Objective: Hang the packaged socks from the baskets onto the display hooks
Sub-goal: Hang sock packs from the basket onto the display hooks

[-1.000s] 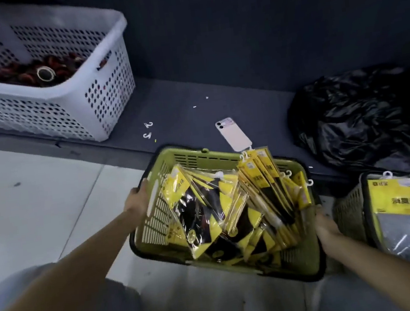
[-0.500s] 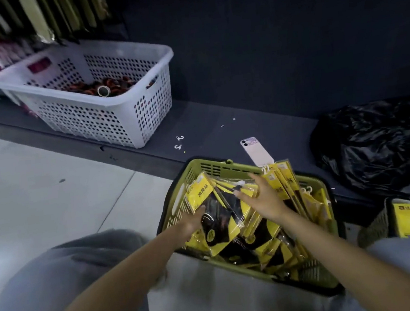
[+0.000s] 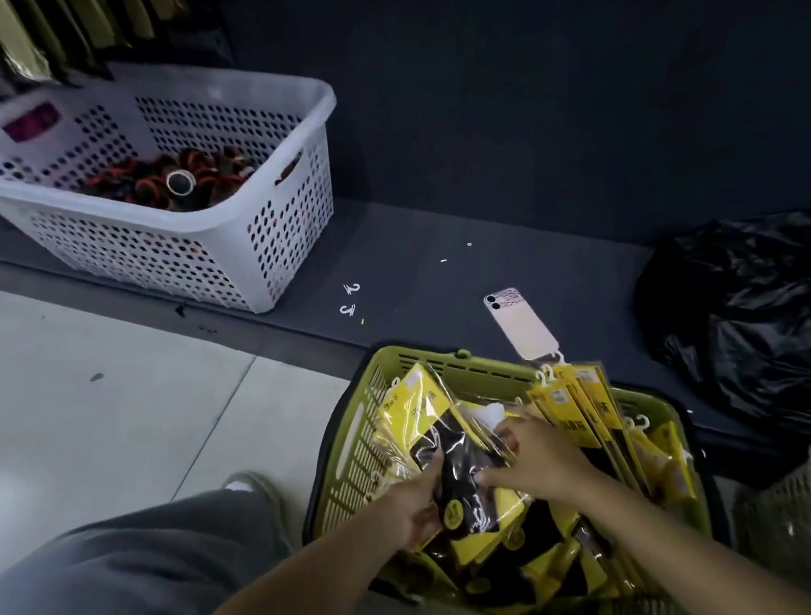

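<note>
A green basket (image 3: 358, 444) stands on the floor in front of me, full of sock packs in yellow and black wrappers with white hooks. My left hand (image 3: 413, 506) grips the lower left edge of one sock pack (image 3: 452, 448) that leans against the basket's left wall. My right hand (image 3: 531, 454) pinches the same pack from the right, fingers curled round its edge. More packs (image 3: 575, 399) stand upright at the basket's back right. A second basket (image 3: 780, 512) with yellow packs sits at the right edge. Hanging goods (image 3: 34, 41) show at the top left.
A white perforated basket (image 3: 246, 254) with dark red items sits on the dark low shelf (image 3: 414, 266). On that shelf lie a pink phone (image 3: 521, 324), loose white hooks (image 3: 349, 298) and a crumpled black plastic bag (image 3: 773, 316). My knee fills the lower left.
Both hands left the basket's sides and reached in; they now hold one sock pack together. The view has tilted up and left.
</note>
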A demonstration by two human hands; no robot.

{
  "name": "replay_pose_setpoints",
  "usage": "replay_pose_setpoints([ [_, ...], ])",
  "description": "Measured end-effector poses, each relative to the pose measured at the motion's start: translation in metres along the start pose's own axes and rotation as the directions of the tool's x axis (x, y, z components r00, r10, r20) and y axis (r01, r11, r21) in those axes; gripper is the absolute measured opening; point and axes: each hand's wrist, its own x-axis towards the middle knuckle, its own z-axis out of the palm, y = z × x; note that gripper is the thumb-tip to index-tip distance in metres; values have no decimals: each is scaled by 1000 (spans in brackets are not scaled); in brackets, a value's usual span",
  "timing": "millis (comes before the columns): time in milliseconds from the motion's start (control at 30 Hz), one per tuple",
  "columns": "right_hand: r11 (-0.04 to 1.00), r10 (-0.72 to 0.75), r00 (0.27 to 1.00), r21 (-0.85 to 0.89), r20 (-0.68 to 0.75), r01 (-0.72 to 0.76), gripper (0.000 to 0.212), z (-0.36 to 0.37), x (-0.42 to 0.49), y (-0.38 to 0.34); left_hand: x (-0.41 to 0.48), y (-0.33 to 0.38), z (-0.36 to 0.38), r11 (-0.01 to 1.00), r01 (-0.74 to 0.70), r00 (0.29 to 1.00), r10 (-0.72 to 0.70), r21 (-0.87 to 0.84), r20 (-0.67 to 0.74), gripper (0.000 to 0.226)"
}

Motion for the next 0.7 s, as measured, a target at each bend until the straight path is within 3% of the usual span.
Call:
replay_pose_setpoints([
  [100,980,53,977,177,206,-91,60,-14,-6,7,-3,6,-4,987,32,998,-40,155,50,70],
  [233,933,-29,837,316,546,-174,67,-12,-16,5,-18,26,-14,932,-31,983,-38,362,181,91],
  [333,878,-55,826,422,561,-228,56,-3,-18,-15,-34,43,-31,884,-151,981,79,442,178,104],
  [433,830,8,951,528,311,-180,36,-7,-18,-42,-52,60,-56,871,-295,951,227,393,210,91],
  [500,736,69,993,667,92,-113,33,-14,-18,-60,-67,74,-67,860,-395,911,322,323,257,80],
  [567,682,123,983,731,-138,17,26,-24,-21,-79,-84,86,-70,823,-493,865,429,282,259,73],
  [700,555,204,863,781,-462,286,24,-43,-32,-108,-117,110,-65,647,-678,729,652,347,208,71],
])
